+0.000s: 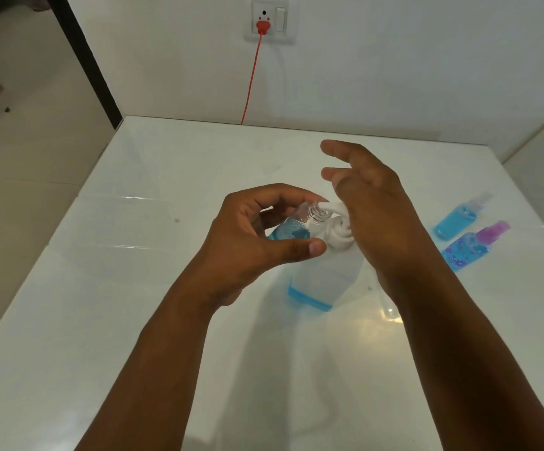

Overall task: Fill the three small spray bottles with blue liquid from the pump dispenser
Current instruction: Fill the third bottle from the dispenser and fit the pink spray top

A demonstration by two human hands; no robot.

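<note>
White table (pixel 101 288), left hand (pixel 248 236) fingers grasping small bottle (pixel 292 227) at nozzle, right hand (pixel 371 209) seemingly pressing pump dispenser (pixel 322 271), fingers released

- Setting: a home interior, likely a plain room corner.
- White glossy table (pixel 134 288) pushed against a painted white wall (pixel 394 60).
- Domestic wall socket plate (pixel 269 21) with rocker switch on the far wall; red plug (pixel 262 27) inserted, red cord (pixel 251 79) dropping behind the table.
- Left: pale tiled floor (pixel 20 157) and a dark door frame (pixel 85 60).
</note>
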